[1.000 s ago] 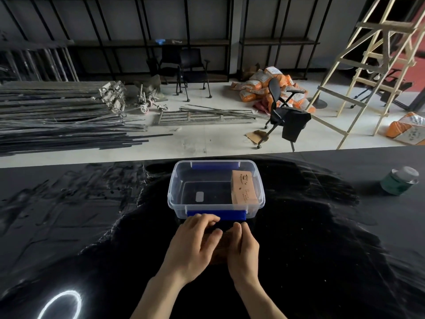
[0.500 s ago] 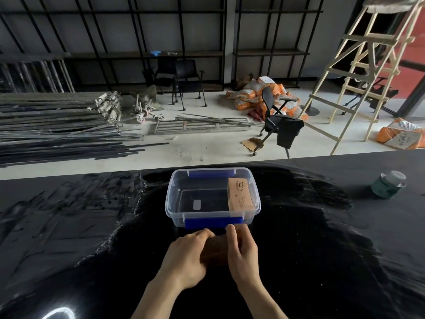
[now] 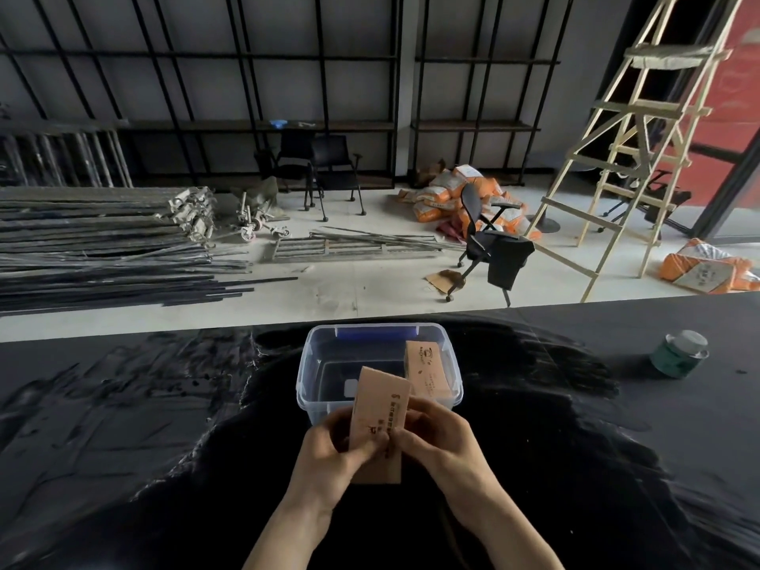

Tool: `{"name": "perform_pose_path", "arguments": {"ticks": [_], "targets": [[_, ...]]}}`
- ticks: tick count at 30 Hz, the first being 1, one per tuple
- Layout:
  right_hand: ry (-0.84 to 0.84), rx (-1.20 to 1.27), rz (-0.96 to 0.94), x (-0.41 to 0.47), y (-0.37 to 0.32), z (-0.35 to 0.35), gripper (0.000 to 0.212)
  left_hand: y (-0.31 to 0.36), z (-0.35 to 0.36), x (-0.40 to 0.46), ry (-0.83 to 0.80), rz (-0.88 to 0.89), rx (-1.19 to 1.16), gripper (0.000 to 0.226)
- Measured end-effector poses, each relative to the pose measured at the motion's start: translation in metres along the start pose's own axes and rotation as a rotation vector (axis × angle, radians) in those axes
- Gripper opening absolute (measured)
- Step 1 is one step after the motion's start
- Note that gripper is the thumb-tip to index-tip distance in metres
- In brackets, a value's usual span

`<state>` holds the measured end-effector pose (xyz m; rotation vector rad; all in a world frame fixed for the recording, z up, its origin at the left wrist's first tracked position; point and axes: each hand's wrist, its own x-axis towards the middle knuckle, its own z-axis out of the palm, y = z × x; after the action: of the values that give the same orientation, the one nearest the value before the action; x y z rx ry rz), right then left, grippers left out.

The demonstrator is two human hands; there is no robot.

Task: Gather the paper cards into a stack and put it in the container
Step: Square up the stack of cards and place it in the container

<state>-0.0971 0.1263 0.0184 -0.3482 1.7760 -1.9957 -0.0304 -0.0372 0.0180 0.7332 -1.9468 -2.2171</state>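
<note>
Two bare hands hold a stack of brown paper cards (image 3: pixel 380 409) upright above a black desk (image 3: pixel 144 425), just in front of a clear plastic container (image 3: pixel 312 364) with blue clips. The left hand (image 3: pixel 333 450) clamps the stack's left edge, its thumb laid across the printed face; the right hand (image 3: pixel 440 442) closes on the right edge, its thumb meeting the left one low on the front card. The stack leans slightly to the right, and its top edge overlaps the container's near wall in the view. Whether its bottom edge rests on the desk or hangs above it cannot be told from this angle.

Inside the container, at about 2 o'clock from the held stack, a second bundle of cards (image 3: pixel 425 370) lies against the right wall. A small pale patch shows on the container's floor, too blurred to identify.

On the desk at about 2 o'clock, well apart from the hands, stands a green jar (image 3: pixel 678 355) with a pale lid. Beyond the desk, at 12 o'clock, the floor holds a long pile of metal bars (image 3: pixel 103 248), an office chair (image 3: pixel 489 244) and a wooden ladder (image 3: pixel 641 137).
</note>
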Motion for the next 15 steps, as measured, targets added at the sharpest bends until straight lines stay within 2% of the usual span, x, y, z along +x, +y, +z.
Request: {"name": "perform_pose_path", "arguments": {"ticks": [4,8,10,12,14,15], "targets": [[0.068,-0.056,-0.026,0.002,0.0,0.005,0.028,0.007,0.001,0.0,-0.027,-0.02,0.024,0.057],[0.099,-0.116,-0.049,0.008,-0.005,0.008,0.026,0.015,0.002,0.003,0.026,-0.024,0.015,0.04],[0.117,-0.222,-0.097,0.013,-0.009,0.01,0.025,0.017,0.003,0.006,0.06,-0.019,0.01,0.035],[0.202,-0.508,-0.25,0.021,-0.008,0.009,0.03,0.02,0.0,0.011,0.112,-0.026,-0.024,0.033],[0.291,-0.908,-0.405,0.026,-0.01,0.005,0.039,0.025,-0.002,0.017,0.165,-0.028,-0.041,0.03],[0.277,-1.084,-0.44,0.029,-0.012,0.002,0.046,0.028,-0.002,0.02,0.183,-0.02,-0.041,0.028]]}}
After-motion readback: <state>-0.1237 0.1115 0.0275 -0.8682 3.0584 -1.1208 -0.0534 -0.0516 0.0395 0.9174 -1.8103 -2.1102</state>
